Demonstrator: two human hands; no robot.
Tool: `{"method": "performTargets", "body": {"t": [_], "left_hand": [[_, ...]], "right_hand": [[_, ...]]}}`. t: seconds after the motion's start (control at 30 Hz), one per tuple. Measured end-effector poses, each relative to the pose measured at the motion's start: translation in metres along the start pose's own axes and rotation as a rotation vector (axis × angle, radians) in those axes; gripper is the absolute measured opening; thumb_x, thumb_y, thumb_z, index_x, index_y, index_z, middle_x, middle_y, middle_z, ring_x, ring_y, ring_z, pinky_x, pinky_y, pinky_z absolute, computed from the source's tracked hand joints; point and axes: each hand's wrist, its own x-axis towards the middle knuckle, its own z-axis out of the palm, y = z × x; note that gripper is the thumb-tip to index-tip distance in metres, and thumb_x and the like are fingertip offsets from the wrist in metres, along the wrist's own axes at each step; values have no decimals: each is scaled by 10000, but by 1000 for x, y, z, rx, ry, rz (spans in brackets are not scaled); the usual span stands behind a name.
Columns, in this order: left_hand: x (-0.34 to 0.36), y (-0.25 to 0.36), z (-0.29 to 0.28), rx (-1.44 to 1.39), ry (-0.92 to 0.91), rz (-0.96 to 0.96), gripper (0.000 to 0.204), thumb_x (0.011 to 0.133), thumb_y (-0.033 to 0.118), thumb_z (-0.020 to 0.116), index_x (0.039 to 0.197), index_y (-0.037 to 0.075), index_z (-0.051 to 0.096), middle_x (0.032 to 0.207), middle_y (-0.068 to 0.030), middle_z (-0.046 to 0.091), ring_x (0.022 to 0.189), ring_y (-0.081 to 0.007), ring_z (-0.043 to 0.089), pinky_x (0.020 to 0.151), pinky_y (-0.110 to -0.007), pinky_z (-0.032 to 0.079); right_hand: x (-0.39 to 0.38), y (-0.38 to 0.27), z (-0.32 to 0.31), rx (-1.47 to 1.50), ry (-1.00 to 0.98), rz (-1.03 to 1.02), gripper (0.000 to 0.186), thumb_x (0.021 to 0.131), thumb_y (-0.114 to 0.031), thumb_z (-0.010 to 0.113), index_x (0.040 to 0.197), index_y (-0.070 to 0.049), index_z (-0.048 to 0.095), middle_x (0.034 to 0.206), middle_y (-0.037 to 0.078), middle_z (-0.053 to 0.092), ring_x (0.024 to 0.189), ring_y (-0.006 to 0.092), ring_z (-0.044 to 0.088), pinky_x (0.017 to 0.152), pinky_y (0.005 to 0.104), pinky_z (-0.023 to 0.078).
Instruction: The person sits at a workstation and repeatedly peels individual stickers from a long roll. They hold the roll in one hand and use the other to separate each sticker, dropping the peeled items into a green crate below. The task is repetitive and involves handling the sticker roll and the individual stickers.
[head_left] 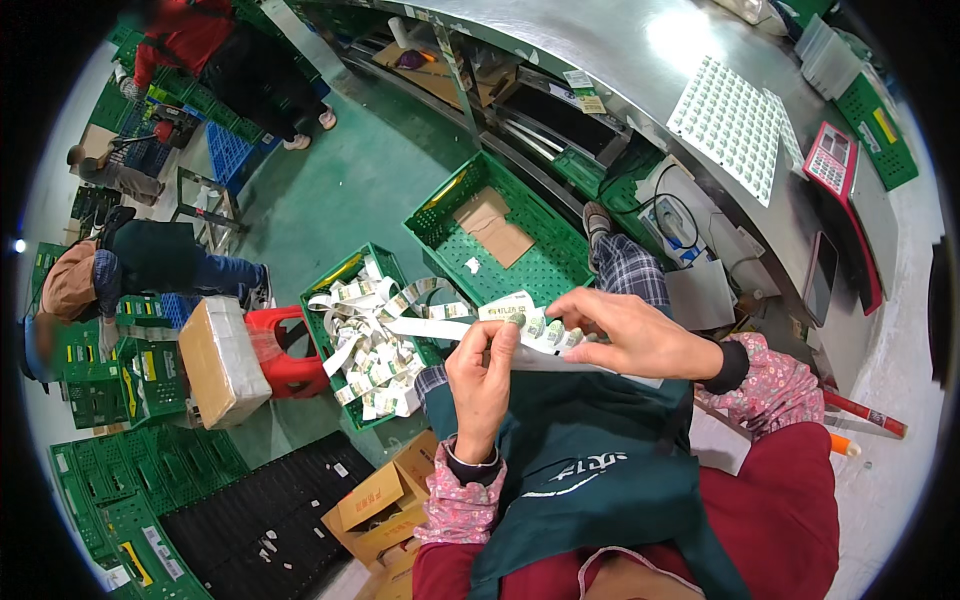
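Note:
My left hand (pixel 478 375) pinches a white label strip (pixel 430 326) at my lap, above my dark green apron (pixel 580 430). My right hand (pixel 630 335) has its fingers curled on a small sheet (pixel 495 310) with green-and-white labels, which curl up between both hands. The strip trails left to a green crate (pixel 339 381) heaped with loops and pieces of similar label strip. Past my hands is a larger green crate (pixel 430 227) holding flat brown cardboard.
A steel bench (pixel 610 40) at right holds sticker sheets (pixel 725 125), a calculator (pixel 828 155) and a phone (pixel 820 278). At left are a red stool (pixel 285 350) with a wrapped box (pixel 215 365), stacked crates and several other people. Open cartons (pixel 370 495) lie below.

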Motion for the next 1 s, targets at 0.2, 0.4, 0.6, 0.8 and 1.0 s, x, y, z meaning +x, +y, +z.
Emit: {"method": "performTargets", "body": {"t": [0.2,0.4,0.6,0.8,1.0], "left_hand": [[1,13,3,233,-12,157,133,888,103,637,851,-24,631,717,-82,592,591,-152,558,546,-262,425],[1,17,5,260,-14,195,128,883,103,645,850,-20,626,727,-85,595,588,-165,564,536,-273,429],[2,14,16,379,93,344,91,860,93,663,855,9,627,725,-98,591,574,-222,576,534,-313,453],[2,9,26,576,203,426,84,850,84,657,820,34,597,701,-99,551,542,-279,582,477,-356,447],[11,-2,26,512,255,306,240,945,142,508,783,-8,601,701,-152,590,589,-347,587,545,-418,460]], "right_hand": [[13,-4,6,30,227,-193,274,844,-120,642,1072,0,547,859,120,582,756,249,603,681,345,496],[16,-4,16,-61,326,-272,160,830,-77,638,957,-2,577,832,131,586,745,292,611,654,358,494],[15,-6,21,-75,406,-217,123,815,-60,639,910,-10,581,847,129,593,731,309,613,625,372,492],[17,-5,29,1,429,-122,106,815,-54,622,899,-8,577,839,127,592,707,311,608,613,371,486],[15,-1,41,-4,420,-85,84,819,-4,630,881,27,581,794,87,564,685,161,606,616,271,483]]}}
